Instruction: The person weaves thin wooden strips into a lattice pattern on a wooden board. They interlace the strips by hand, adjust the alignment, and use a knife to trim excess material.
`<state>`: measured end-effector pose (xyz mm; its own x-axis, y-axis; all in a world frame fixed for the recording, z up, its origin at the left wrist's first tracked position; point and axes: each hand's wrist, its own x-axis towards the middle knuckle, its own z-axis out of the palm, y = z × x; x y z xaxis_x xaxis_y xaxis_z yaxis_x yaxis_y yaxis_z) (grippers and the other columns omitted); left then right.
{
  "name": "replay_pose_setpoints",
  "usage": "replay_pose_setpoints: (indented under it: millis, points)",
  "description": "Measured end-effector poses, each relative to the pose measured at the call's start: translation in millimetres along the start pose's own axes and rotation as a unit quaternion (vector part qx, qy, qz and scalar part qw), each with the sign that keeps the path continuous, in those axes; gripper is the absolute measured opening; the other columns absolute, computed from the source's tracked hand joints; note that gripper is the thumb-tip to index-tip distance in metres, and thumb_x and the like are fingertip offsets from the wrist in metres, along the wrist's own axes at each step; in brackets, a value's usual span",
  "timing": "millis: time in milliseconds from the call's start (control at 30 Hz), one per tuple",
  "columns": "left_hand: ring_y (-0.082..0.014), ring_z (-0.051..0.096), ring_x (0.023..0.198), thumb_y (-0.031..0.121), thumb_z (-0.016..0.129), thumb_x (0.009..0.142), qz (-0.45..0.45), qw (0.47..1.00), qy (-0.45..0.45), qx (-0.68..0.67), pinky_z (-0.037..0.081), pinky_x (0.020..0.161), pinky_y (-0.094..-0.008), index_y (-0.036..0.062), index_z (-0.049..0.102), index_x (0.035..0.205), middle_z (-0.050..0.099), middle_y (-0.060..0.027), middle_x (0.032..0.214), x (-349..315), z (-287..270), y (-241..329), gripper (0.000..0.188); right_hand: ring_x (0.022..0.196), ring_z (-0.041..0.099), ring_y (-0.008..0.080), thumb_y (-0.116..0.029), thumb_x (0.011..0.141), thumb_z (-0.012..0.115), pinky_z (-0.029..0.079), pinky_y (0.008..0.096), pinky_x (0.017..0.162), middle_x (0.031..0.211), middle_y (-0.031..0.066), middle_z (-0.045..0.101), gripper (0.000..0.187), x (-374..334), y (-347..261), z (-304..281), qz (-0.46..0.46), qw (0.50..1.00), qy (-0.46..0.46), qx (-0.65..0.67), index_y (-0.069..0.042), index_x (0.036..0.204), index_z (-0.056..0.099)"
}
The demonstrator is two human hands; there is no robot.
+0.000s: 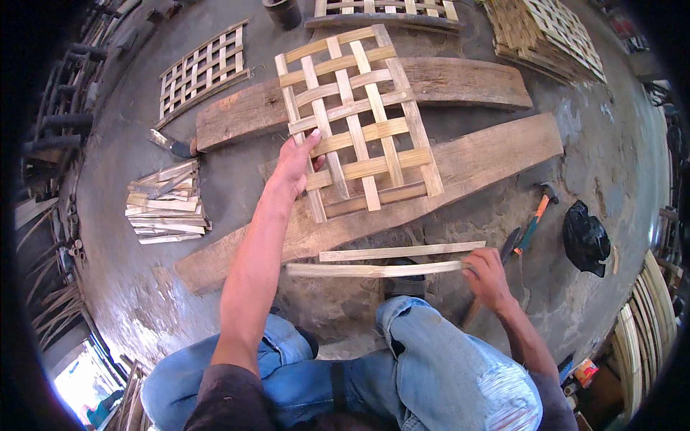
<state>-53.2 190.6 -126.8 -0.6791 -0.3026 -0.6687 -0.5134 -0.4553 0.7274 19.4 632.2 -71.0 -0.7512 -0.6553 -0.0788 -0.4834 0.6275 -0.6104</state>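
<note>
The woven bamboo panel (359, 122) is an open lattice of pale flat strips, about four running lengthwise and six or seven crosswise, with square gaps between them. It lies tilted across two weathered wooden planks (460, 154) on the grey concrete floor (136, 287). The left hand (296, 161) grips the panel's near left edge, thumb on top, fingers under the strips. The right hand (487, 276) is closed on the end of a loose bamboo strip (374, 270) that lies flat in front of the knees; a second strip (402, 252) lies just beside it, parallel.

Open floor lies left of the planks, between a stack of cut strips (167, 205) and a smaller finished panel (203, 68). To the right, a hammer (537, 215) with an orange-and-teal handle and a black bag (586, 237) rest near the plank end.

More panels at the top edge are cut off by the frame. The object under the right wrist is partly hidden and cannot be identified. The rim areas are dark and distorted.
</note>
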Motion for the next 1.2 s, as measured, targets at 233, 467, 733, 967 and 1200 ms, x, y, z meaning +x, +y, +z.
replay_pose_setpoints:
  millis: [233,467,733,967,1200]
  points:
    - [-0.0096,0.055,0.087,0.029,0.067,0.091,0.034,0.995,0.037,-0.082,0.050,0.063,-0.0248,0.0168,0.056,0.112,0.058,0.0028,0.103,-13,10,-6,0.026,0.103,0.054,0.0264,0.002,0.075,0.069,0.046,0.0364,0.085,0.109,0.0126,0.055,0.031,-35,21,-13,0.181,0.967,0.174,0.047,-0.004,0.104,0.059]
    - [-0.0081,0.054,0.090,0.032,0.065,0.092,0.056,0.994,0.036,-0.087,0.046,0.065,-0.0235,0.0180,0.055,0.116,0.058,0.0039,0.105,-30,24,-5,0.030,0.086,0.054,0.0143,-0.008,0.094,0.054,0.045,0.0303,0.083,0.104,0.0047,0.054,0.024,21,-9,30,0.242,0.869,0.303,0.308,-0.001,0.117,0.052]
    - [-0.0100,0.055,0.087,0.030,0.070,0.088,0.026,0.999,0.021,-0.035,0.050,0.064,-0.0248,0.0137,0.054,0.115,0.061,0.0012,0.103,-37,9,2,0.035,0.063,0.041,0.0026,-0.018,0.098,0.051,0.033,0.0194,0.049,0.083,-0.0019,0.048,0.025,76,-30,18,0.292,0.775,0.371,0.420,-0.006,0.120,0.049]
    - [-0.0102,0.054,0.089,0.030,0.069,0.089,0.065,0.976,0.064,-0.200,0.049,0.069,-0.0276,0.0186,0.054,0.112,0.058,0.0035,0.103,-51,49,-17,0.029,0.058,0.040,0.0035,-0.027,0.097,0.058,0.032,0.0195,0.046,0.078,-0.0028,0.046,0.028,87,-32,46,0.318,0.732,0.353,0.489,-0.008,0.115,0.049]
    - [-0.0104,0.051,0.100,0.030,0.063,0.094,0.088,0.946,0.125,-0.286,0.046,0.076,-0.0300,0.0220,0.050,0.118,0.053,0.0059,0.113,-90,96,-26,0.028,0.071,0.056,0.0099,-0.018,0.094,0.062,0.046,0.0234,0.058,0.081,-0.0002,0.049,0.021,145,-67,36,0.259,0.757,0.364,0.476,-0.005,0.099,0.046]
